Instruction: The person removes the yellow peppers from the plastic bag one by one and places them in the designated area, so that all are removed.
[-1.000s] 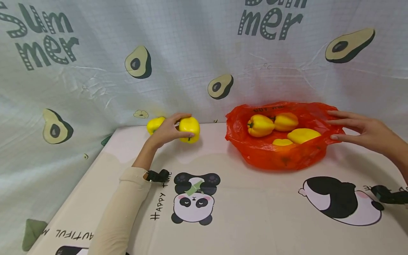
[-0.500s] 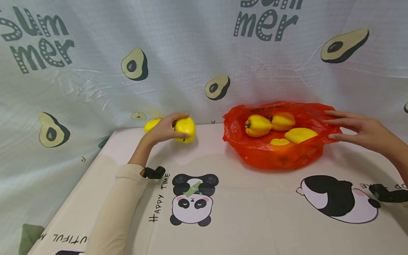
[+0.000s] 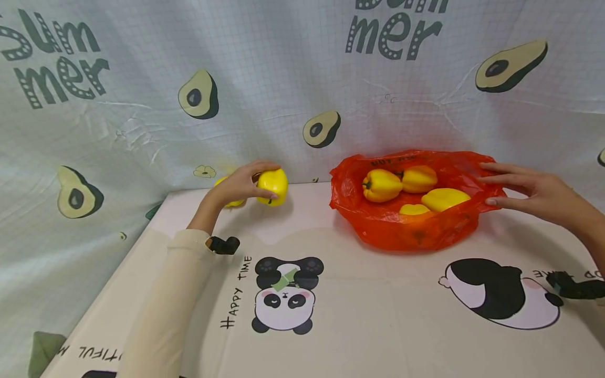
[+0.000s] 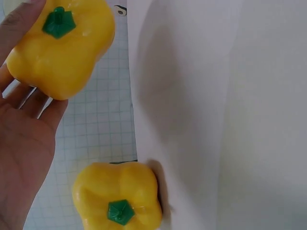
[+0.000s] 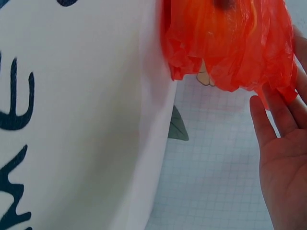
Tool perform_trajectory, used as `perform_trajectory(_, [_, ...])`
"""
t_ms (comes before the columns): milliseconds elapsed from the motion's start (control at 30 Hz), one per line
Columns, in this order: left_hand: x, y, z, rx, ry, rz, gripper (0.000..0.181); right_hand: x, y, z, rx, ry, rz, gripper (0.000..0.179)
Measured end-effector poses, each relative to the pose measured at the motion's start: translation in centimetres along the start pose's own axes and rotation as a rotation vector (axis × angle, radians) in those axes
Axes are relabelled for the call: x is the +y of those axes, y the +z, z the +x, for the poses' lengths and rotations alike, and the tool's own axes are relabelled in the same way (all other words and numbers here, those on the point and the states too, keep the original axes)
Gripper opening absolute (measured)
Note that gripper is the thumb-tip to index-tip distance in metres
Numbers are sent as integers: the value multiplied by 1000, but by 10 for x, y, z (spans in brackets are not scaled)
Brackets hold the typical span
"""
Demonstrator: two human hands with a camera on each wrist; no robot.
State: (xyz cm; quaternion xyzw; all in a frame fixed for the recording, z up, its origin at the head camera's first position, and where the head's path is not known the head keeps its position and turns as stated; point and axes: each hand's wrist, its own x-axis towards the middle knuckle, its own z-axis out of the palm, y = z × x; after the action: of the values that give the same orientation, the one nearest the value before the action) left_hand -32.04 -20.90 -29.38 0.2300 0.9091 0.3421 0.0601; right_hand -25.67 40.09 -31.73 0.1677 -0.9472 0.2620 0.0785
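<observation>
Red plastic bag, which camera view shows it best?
The head view: the red plastic bag appears whole there, its open mouth showing yellow produce inside. The right wrist view shows only part of its outside, cut off by the top edge. The left wrist view doesn't show it.

A glossy yellow bell pepper (image 3: 275, 185) is hanging in the grip of a left hand (image 3: 238, 184), its green stem turning toward the wearer, just above the white tabletop (image 3: 359, 304). A second pepper (image 4: 120, 191) is sitting near the tabletop's far edge, partly disappearing behind that hand in the head view. To the right, a crinkled red plastic bag (image 3: 418, 236) is gaping wide, a right hand (image 3: 534, 191) touching its rim with extended fingers. Inside, two orange-yellow peppers (image 3: 384, 186) are lying side by side, while two smooth yellow pieces (image 3: 446, 199) are resting in front, one mostly hiding behind the near wall.
</observation>
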Motion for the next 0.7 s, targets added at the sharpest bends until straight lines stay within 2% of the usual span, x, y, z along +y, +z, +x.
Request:
perform_trajectory(333, [-6, -2, 10, -79, -21, -28, 79, 0, -2, -2, 15, -17, -1, 54])
perform_trajectory(467, [-7, -3, 11, -98, -30, 15, 84, -2, -2, -3, 17, -21, 3, 53])
perform_trajectory(700, [-11, -10, 10, -109, -63, 93, 82, -4, 0, -3, 26, -59, 19, 51])
